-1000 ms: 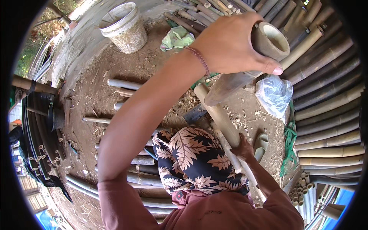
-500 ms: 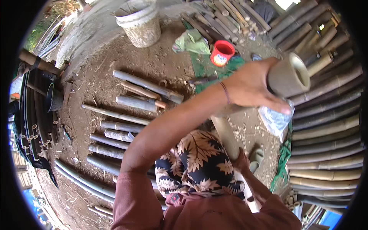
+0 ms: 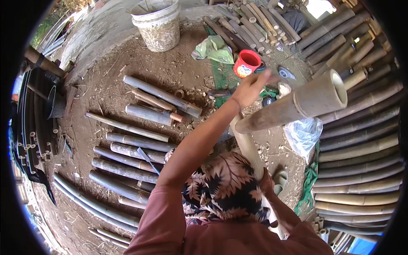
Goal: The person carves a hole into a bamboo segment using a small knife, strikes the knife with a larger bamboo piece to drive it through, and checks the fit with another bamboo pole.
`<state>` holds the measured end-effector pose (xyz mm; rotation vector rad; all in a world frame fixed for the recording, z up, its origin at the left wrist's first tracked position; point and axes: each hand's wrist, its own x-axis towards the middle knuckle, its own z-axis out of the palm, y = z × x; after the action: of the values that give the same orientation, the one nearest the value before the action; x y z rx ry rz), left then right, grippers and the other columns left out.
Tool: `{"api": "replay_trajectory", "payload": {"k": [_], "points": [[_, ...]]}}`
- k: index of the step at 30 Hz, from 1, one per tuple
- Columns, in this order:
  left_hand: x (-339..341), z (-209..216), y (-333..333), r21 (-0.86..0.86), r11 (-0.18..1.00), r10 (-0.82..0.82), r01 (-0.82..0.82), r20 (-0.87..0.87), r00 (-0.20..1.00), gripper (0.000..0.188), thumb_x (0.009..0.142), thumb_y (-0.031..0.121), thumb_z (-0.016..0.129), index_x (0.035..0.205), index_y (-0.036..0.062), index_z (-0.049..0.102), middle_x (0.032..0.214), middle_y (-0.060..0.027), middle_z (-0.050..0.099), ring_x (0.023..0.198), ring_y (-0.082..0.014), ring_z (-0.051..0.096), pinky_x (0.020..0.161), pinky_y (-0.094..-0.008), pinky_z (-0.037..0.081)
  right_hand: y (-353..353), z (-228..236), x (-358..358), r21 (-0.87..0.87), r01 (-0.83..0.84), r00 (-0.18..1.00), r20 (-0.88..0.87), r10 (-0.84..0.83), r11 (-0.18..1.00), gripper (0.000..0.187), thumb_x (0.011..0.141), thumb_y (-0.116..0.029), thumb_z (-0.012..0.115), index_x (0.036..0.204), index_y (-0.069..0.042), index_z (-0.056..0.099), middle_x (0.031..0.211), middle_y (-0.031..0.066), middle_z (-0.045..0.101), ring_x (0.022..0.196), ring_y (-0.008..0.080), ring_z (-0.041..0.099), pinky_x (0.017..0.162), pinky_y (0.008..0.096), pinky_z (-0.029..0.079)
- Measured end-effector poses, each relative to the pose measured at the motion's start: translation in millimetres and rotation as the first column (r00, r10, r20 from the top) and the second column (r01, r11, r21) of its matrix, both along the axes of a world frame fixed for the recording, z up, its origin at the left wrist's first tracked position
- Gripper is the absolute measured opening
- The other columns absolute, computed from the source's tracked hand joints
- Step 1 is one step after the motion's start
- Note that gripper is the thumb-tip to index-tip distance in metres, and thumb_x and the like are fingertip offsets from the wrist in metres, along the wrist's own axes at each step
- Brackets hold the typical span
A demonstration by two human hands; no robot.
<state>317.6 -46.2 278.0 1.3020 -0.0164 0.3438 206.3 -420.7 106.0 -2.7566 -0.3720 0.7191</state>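
Note:
My left hand (image 3: 251,90) reaches forward with its fingers stretched out, slightly blurred, just short of a red tub (image 3: 247,63). Nothing shows in its grasp. Beside it a thick brown bamboo tube (image 3: 293,104) stands tilted, its hollow end towards the upper right, apart from the hand. My right hand (image 3: 266,183), low by my lap, is closed round a paler bamboo pole (image 3: 247,148); its fingers are partly hidden. Leaf-patterned dark cloth (image 3: 227,182) lies between my arms. A clear plastic bag (image 3: 304,136) sits beyond the tube's lower side.
Several cut bamboo lengths (image 3: 127,159) lie on the dirt floor at the left. Bamboo poles (image 3: 361,170) are stacked along the right. A stained white bucket (image 3: 158,32) stands at the back, and a green bag (image 3: 213,49) lies beside the tub. A narrow blade-like tool (image 3: 146,158) rests among the lengths.
My left hand has let go of the bamboo tube and moved left, its fingers now extended. The tube stays standing there. My right hand stays on the paler pole.

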Motion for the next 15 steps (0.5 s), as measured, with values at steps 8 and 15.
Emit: {"api": "replay_trajectory", "payload": {"k": [8,15], "points": [[5.1,-201.9,-7.0,0.701,0.713,0.242,0.001,-0.247,0.938,0.031,0.076,0.041,0.064,0.094,0.0169,0.071,0.099,-0.0156,0.068,0.090,-0.0365,0.066,0.083,-0.0439,0.053,-20.5,-7.7,-1.3,0.250,0.028,0.996,-0.084,-0.007,0.968,0.070,0.085,-0.039,0.066,0.143,-0.015,0.035,0.129,0.0261,0.054,0.118,0.0430,0.053,0.092,0.0508,0.045],[9.0,-240.5,1.8,0.676,0.736,0.231,-0.040,-0.195,0.953,0.027,0.071,0.036,0.065,0.086,0.0137,0.071,0.094,-0.0097,0.069,0.083,-0.0309,0.067,0.076,-0.0410,0.055,-20.5,10.8,-8.8,0.211,0.036,0.993,-0.118,-0.011,0.977,0.070,0.084,-0.039,0.066,0.143,-0.016,0.035,0.130,0.0260,0.053,0.119,0.0429,0.052,0.093,0.0507,0.045]]}}
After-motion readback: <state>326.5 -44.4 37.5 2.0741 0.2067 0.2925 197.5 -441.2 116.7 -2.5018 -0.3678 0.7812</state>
